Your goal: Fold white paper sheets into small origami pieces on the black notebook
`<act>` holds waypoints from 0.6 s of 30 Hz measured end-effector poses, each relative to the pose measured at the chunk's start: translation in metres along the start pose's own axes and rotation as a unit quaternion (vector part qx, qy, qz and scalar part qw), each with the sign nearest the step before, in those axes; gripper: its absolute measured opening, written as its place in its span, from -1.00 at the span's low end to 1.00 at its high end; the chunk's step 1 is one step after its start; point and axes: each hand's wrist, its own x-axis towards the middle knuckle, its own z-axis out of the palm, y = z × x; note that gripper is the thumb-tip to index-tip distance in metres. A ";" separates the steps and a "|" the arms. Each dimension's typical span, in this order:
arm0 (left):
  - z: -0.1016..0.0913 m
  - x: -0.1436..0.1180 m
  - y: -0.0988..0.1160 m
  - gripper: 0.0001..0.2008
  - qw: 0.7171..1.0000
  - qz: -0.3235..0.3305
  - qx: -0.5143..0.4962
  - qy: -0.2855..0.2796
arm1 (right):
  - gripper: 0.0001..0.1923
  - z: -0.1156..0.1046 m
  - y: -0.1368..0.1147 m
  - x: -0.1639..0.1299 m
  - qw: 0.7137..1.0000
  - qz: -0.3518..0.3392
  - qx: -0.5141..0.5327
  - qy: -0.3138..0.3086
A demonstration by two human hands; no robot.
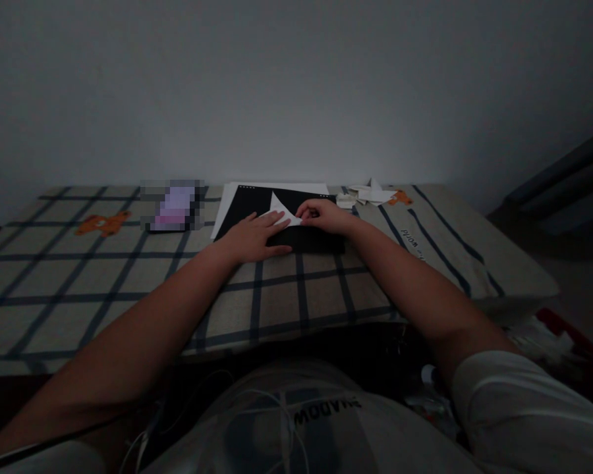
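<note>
A small white piece of folded paper (278, 203), with a pointed corner standing toward the wall, lies on a black sheet or folder (306, 245). My left hand (255, 237) rests flat over its left part, fingers stretched out and the thumb apart. At the paper's right corner, the thumb and fingertips of my right hand (321, 216) are pinched together on it. The left fingers cover part of the paper, so its full shape is hidden.
White sheets (222, 209) stick out from under the black one. Folded white paper pieces (370, 193) lie at the right. A phone (176, 205) stands or lies at the left on the checked tablecloth (143, 263). Behind the table rises a wall (286, 92).
</note>
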 end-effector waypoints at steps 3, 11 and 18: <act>-0.003 0.000 -0.001 -0.19 1.000 0.005 -0.006 -0.008 | -0.83 -0.002 0.000 0.001 1.000 0.003 0.014 -0.016; -0.002 -0.002 -0.002 -0.20 1.000 0.014 0.000 0.001 | -0.72 -0.006 0.001 -0.001 1.000 -0.002 -0.012 -0.027; -0.004 -0.004 -0.003 -0.25 0.999 0.033 0.008 -0.006 | -0.85 -0.008 -0.005 -0.008 0.979 -0.083 -0.186 -0.006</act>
